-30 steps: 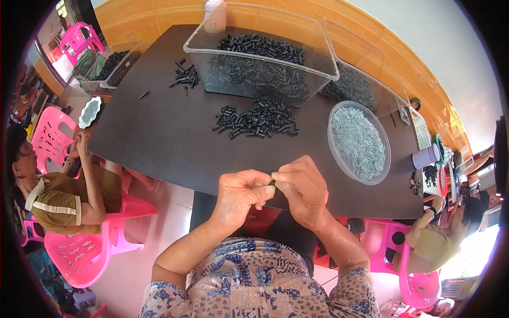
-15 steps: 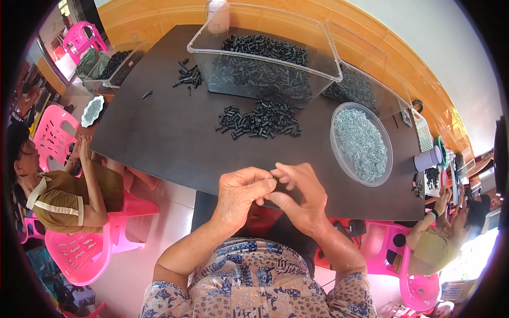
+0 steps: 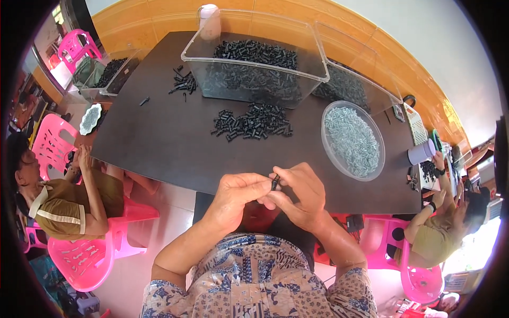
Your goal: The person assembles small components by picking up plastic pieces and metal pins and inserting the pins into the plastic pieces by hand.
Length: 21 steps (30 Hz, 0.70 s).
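Note:
Over the table's near edge, my left hand (image 3: 236, 196) and my right hand (image 3: 302, 195) meet at the fingertips. Between them is a small black plastic part (image 3: 275, 182), short and ridged, pinched from both sides; fingers cover most of it. Beyond my hands lies a loose pile of similar black parts (image 3: 252, 122). To the right sits a clear round bowl (image 3: 324, 142) full of small silvery screws (image 3: 352, 140). A large clear bin (image 3: 249, 94) of black parts stands behind the pile.
A second clear bin (image 3: 366, 79) stands behind the bowl. A smaller black cluster (image 3: 183, 82) and one single piece (image 3: 145, 100) lie at the left. A lilac cup (image 3: 421, 152) is near the right edge, by a co-worker's arm. Another person (image 3: 63, 206) sits at left.
My right fingers have closed in, and the black part now shows between my fingertips. The view has shifted slightly. The co-worker at right has raised a hand beside the lilac cup.

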{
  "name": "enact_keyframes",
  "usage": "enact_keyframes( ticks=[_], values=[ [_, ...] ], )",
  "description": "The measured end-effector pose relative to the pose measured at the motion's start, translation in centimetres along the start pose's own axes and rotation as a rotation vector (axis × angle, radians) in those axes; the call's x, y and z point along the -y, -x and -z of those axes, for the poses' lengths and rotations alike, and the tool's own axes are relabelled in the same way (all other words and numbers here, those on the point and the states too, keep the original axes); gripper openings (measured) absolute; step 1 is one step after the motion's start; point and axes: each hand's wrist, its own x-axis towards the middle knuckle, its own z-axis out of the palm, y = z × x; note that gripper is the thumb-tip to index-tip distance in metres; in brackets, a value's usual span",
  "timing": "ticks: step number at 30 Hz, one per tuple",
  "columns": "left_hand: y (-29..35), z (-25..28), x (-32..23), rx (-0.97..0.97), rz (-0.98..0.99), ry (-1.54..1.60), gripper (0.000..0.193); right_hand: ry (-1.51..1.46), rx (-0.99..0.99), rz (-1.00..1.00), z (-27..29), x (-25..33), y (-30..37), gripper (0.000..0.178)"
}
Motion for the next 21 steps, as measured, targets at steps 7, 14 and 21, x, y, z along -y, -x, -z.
enact_keyframes(
  ticks=[7,14,21],
  values=[
    [0.6,0.1,0.0,0.033,-0.016,0.022,0.021,-0.004,-0.012,0.143,-0.3,0.4,-0.6,0.05],
    [1.0,-0.4,-0.1,0.021,0.009,0.097,0.019,0.06,-0.043,0.21,-0.1,0.8,-0.8,0.042],
    [1.1,-0.9,0.0,0.022,0.053,0.162,0.013,0.129,-0.048,0.304,0.2,0.4,0.1,0.033]
  ],
)
